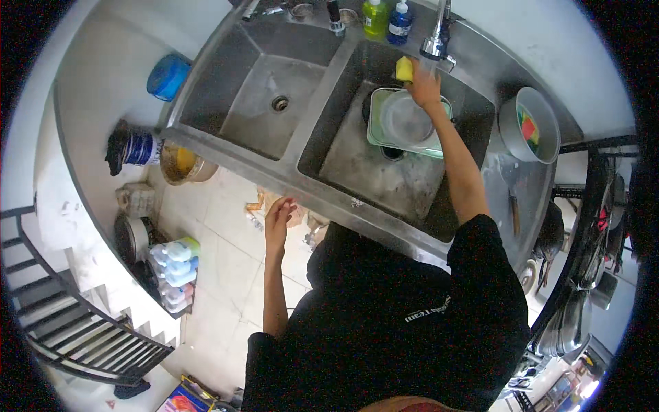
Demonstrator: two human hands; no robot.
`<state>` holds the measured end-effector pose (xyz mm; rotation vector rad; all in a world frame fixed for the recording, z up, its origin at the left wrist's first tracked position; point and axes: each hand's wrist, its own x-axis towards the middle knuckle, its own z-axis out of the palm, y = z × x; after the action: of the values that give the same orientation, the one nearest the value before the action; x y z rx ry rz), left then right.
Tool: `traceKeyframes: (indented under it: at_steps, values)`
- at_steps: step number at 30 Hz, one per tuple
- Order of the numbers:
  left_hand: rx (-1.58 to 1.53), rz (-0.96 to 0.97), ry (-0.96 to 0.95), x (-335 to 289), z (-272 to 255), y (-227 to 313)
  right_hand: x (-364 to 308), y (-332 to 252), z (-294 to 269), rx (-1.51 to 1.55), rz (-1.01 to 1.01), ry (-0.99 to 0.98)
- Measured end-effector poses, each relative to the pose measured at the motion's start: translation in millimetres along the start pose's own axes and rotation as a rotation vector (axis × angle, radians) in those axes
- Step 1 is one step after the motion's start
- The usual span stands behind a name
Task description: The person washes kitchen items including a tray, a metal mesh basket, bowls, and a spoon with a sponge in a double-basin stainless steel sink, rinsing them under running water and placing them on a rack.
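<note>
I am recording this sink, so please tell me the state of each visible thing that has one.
Yellow sponge: held
Right hand: gripping it
Left hand: loosely curled, holding nothing
Faucet: apparently running
Rectangular container: another rests on or in it
Round container: stacked there
Left drain: uncovered
Green bottle: upright
Blue bottle: upright
Grey pot: uncovered, colourful contents
Wooden-handled utensil: lying flat
</note>
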<state>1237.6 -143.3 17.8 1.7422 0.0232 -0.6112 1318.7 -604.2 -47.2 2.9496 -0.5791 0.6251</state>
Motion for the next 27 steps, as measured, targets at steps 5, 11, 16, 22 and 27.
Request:
traceKeyframes:
  at_steps: [5, 11, 16, 22, 27]
  values:
    - [-0.067, 0.096, -0.309, 73, 53, 36, 1, -6, -2, 0.654, 0.374, 0.018]
    - [-0.271, 0.013, -0.651, 191, 165, 101, 5, -23, -3, 0.449, 0.313, 0.032]
    - [-0.274, -0.069, -0.722, 241, 244, 130, 15, -24, -22, 0.332, 0.299, 0.071]
    - [-0.420, -0.049, -0.842, 289, 290, 120, 11, -47, -25, 0.264, 0.426, 0.046]
    - [-0.577, -0.291, -0.777, 331, 287, 109, 42, -69, -65, 0.429, 0.483, -0.022]
